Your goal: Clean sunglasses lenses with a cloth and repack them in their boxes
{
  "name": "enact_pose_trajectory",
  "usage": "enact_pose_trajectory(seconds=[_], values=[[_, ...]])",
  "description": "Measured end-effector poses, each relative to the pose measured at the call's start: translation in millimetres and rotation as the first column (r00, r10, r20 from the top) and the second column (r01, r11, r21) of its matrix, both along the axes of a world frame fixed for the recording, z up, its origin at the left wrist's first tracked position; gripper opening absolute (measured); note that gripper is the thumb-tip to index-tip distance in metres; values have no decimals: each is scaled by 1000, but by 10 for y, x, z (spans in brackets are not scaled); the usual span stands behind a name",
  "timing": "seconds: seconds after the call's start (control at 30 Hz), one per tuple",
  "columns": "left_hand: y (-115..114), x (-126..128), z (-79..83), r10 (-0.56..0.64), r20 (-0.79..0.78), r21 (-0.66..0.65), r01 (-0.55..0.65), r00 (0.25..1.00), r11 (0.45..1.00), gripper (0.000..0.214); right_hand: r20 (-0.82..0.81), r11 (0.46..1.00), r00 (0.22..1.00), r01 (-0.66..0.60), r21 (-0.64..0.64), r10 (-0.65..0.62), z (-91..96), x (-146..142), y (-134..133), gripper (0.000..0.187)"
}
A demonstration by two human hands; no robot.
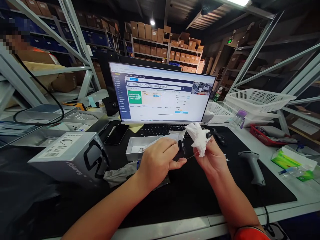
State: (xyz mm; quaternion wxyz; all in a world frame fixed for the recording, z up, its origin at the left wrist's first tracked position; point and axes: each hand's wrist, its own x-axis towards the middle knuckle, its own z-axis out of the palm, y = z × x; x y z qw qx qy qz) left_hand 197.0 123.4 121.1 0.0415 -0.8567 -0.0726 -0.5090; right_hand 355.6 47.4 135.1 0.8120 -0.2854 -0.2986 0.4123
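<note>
My left hand (157,158) is closed on a small black piece (181,146), its kind hard to make out. A crumpled white tissue (197,135) is pinched in my right hand (212,155), with another small black part (211,133) at its fingertips. Between the two hands runs a thin wire-like line (191,156). Behind my left hand lies an open white box (135,146). A grey cloth (116,175) sits left of my left wrist, beside a grey printed box (72,160).
A monitor (160,96) stands behind the keyboard (152,130). Left of the keyboard lies a phone (117,134). A barcode scanner (253,166) rests on the black mat (190,196); white baskets (260,100), a red tray (266,136) and a green packet (287,160) are at right.
</note>
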Motion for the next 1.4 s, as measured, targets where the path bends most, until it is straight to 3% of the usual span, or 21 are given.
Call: enact_pose_trajectory(seconds=[0.23,0.5,0.63,0.7,0.77,0.93,1.03,1.2,1.4], values=[[47,-28,19,-13,8,-12,13,1000,1000,27,271,994,956,-105,-31,110,-135,12,-2,41],[66,14,19,-66,-31,20,66,997,998,31,50,999,999,6,44,-8,-56,65,33,46],[76,-2,10,-20,-9,15,20,1000,1000,33,253,998,965,68,16,-70,-164,6,52,40],[86,-3,3,-11,-9,6,11,1000,1000,32,327,999,944,41,15,-44,-207,-16,68,37],[95,5,-2,-20,-29,0,20,999,1000,30,266,1000,964,-22,15,17,-212,-23,94,35],[74,23,10,-43,-95,15,44,995,999,29,-67,993,991,-118,-13,117,-94,50,153,39],[43,9,29,-29,-75,3,29,997,1000,27,-135,990,982,-139,-37,133,-17,112,133,43],[28,-23,47,27,-29,25,-27,999,999,27,-13,992,993,-116,-46,116,19,125,59,37],[38,-53,58,75,18,27,-76,997,997,27,162,994,982,-94,-53,101,-95,141,1,36]])
